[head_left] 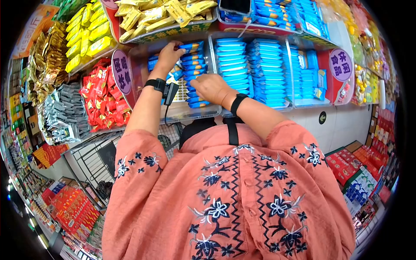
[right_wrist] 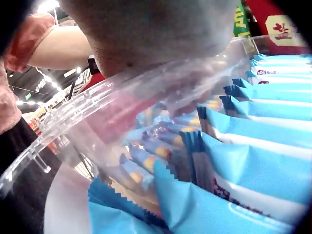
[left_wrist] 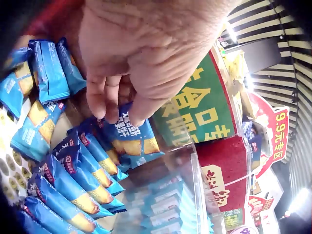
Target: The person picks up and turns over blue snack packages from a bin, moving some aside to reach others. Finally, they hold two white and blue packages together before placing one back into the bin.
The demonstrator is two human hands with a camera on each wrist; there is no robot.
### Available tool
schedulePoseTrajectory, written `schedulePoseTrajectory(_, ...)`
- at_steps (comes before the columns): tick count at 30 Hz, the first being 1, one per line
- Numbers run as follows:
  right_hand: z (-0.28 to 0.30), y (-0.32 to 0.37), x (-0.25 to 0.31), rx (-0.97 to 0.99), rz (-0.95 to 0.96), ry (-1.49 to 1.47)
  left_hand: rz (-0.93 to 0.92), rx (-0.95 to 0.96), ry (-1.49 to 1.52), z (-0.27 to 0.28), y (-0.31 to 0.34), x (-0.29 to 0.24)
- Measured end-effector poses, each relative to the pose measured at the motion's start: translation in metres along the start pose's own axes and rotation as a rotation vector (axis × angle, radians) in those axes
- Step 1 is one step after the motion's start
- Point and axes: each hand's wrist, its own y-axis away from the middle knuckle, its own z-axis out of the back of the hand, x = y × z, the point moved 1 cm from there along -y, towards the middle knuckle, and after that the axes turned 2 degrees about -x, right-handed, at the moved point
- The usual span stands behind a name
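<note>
My left hand (head_left: pixel 170 56) reaches to the back of a clear plastic bin. In the left wrist view its thumb and fingers pinch the top of a blue biscuit packet (left_wrist: pixel 132 136) with a yellow biscuit picture. That packet tops a row of similar biscuit packets (left_wrist: pixel 73 178). My right hand (head_left: pixel 213 89) is bent over the front part of this row, beside the clear divider (right_wrist: pixel 146 92). Its fingertips are blurred behind the plastic in the right wrist view, so I cannot tell whether they hold a packet. Several loose packets (left_wrist: pixel 48 70) lie left of the row.
Light-blue packets (head_left: pixel 232 65) fill the bins to the right. Red packets (head_left: pixel 104 97) and grey packets (head_left: pixel 65 112) are heaped at the left. Yellow packets (head_left: pixel 151 15) lie on the tier above. A wire shopping cart (head_left: pixel 89 160) stands below at the left.
</note>
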Motion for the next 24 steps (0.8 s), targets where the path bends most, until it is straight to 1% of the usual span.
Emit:
schedulePoseTrajectory(2,0.001,-0.001,0.001,0.000,0.000,0.009,-0.032,-0.084,-0.132,-0.005,-0.001,0.005)
schedulePoseTrajectory(3,0.001,-0.001,0.001,0.002,-0.003,0.010,-0.047,-0.127,-0.198,-0.006,0.000,-0.001)
schedulePoseTrajectory(6,-0.001,0.000,0.001,0.002,-0.011,0.000,0.046,-0.193,-0.325,-0.013,0.009,-0.014)
schedulePoseTrajectory(8,-0.003,0.000,0.000,-0.008,-0.014,-0.024,0.050,-0.235,-0.206,-0.022,0.006,0.001)
schedulePoseTrajectory(9,-0.003,0.000,0.000,-0.004,-0.017,-0.025,0.052,-0.257,-0.146,-0.022,0.008,-0.001)
schedulePoseTrajectory(12,-0.003,0.000,0.000,0.003,-0.019,-0.023,0.190,-0.211,0.045,-0.013,0.017,-0.005)
schedulePoseTrajectory(15,-0.004,0.000,0.000,0.003,-0.024,-0.014,0.015,-0.261,-0.249,0.006,0.015,0.026)
schedulePoseTrajectory(18,-0.008,0.001,-0.002,-0.001,-0.027,-0.019,0.000,-0.300,-0.492,0.036,0.035,0.010)
schedulePoseTrajectory(19,-0.009,0.001,-0.002,-0.006,-0.023,-0.025,0.060,-0.232,-0.575,0.043,0.035,0.016)
schedulePoseTrajectory(22,-0.008,0.000,-0.003,-0.021,-0.012,-0.036,-0.007,-0.168,-0.758,0.047,0.038,0.022)
schedulePoseTrajectory(24,-0.007,0.001,-0.002,-0.023,-0.010,-0.033,-0.030,-0.164,-0.836,0.040,0.039,0.027)
